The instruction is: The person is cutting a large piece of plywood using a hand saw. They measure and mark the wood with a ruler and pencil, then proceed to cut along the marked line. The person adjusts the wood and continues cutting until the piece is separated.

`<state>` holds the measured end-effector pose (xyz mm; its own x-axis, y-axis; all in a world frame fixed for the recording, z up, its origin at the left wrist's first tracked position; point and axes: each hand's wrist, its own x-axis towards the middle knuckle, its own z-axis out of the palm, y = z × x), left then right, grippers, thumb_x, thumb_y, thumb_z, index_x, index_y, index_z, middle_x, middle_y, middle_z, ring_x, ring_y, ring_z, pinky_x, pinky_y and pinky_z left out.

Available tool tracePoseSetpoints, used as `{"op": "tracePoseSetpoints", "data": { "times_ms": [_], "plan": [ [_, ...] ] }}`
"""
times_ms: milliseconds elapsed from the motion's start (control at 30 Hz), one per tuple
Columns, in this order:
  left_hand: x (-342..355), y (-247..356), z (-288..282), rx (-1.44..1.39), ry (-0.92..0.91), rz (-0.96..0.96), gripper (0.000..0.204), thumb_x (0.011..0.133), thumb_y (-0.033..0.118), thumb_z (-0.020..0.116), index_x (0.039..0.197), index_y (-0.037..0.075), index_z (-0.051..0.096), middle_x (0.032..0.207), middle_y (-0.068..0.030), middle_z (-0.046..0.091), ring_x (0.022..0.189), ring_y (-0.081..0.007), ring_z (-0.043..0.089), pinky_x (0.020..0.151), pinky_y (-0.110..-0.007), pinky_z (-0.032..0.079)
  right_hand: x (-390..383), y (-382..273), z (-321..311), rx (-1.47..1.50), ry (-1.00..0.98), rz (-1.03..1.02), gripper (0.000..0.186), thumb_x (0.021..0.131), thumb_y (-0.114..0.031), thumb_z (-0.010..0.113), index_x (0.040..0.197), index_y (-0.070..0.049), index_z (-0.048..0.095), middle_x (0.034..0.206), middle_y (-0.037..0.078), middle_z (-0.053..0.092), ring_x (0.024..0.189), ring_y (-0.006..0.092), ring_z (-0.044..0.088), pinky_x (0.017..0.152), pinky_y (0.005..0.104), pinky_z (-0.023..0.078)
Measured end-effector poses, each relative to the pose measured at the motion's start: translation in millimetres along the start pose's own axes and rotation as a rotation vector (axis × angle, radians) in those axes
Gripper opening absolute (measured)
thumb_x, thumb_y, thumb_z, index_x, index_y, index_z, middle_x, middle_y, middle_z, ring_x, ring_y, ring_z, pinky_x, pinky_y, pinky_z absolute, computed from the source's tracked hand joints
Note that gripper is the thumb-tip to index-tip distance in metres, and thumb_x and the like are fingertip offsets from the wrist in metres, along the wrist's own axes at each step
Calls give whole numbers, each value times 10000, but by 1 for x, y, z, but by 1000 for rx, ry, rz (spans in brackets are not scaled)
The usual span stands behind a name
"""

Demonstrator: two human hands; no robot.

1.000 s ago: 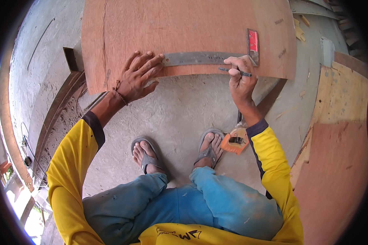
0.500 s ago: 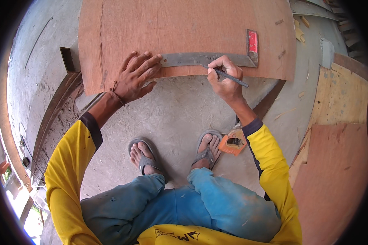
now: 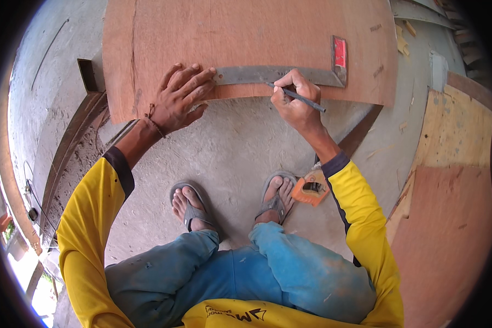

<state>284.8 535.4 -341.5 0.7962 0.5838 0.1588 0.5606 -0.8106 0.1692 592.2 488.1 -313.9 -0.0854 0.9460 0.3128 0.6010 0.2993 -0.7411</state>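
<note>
A reddish-brown plywood sheet (image 3: 246, 33) lies in front of me, its near edge closest to my feet. Along that edge rests a steel try square (image 3: 251, 75), its red-faced stock (image 3: 339, 54) turned away from me at the right end. My left hand (image 3: 179, 98) lies spread on the plywood, fingertips beside the left end of the blade. In my right hand (image 3: 299, 104) a dark pencil (image 3: 303, 99) is pinched between thumb and fingers, its tip at the blade's near edge around mid-length.
An orange-handled handsaw (image 3: 310, 191) sits on the concrete floor (image 3: 235, 147) by my right foot. Metal channel pieces (image 3: 87, 75) lie at the left. More plywood (image 3: 448, 235) covers the right side, with wood scraps (image 3: 402, 41) beyond.
My right hand with the pencil has shifted slightly left and away from me along the blade. The left hand stays spread on the plywood; the whole view has moved a little.
</note>
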Motion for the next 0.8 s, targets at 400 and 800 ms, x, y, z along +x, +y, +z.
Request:
{"op": "tracePoseSetpoints", "data": {
  "times_ms": [400, 800],
  "plan": [
    [1, 0, -1, -18, -3, -3, 656, 784, 248, 760, 1384, 194, 498, 1544, 35, 365, 1433, -201, 308, 1227, -462, 184, -1, 7, 3, 14, 22, -56, 86, 831, -86, 632, 825, -36, 562, 625, 20, 542, 530, 88, 554, 491, 256, 450],
    [2, 1, -2, 1, -13, -6, 657, 783, 262, 762, 1381, 194, 499, 1546, 34, 359, 1434, -200, 304, 1228, -463, 182, -1, 6, 2, -20, 21, -68, 86, 829, -84, 632, 823, -37, 561, 624, 24, 538, 532, 88, 556, 494, 259, 453]
  ]
}}
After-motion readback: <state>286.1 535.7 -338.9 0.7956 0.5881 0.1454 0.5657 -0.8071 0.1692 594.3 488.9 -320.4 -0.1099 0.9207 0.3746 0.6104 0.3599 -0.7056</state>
